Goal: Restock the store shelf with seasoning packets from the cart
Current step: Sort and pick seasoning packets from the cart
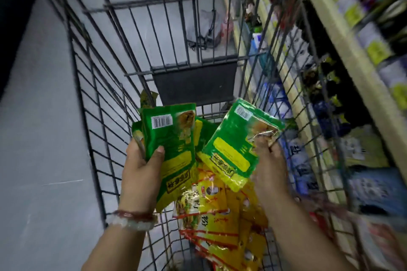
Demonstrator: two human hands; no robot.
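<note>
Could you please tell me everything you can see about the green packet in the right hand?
The green packet is a flat, glossy pouch, apparently plastic film, with a white barcode label near its top corner, a yellow panel with dark print and a yellow bottom edge. It is tilted, held above the yellow packets in the wire cart. The right hand pinches its crinkled right edge. It looks sealed; motion blur hides the finer print.

Wire cart [105, 116] walls hem both sides; far basket floor lies open.
</note>
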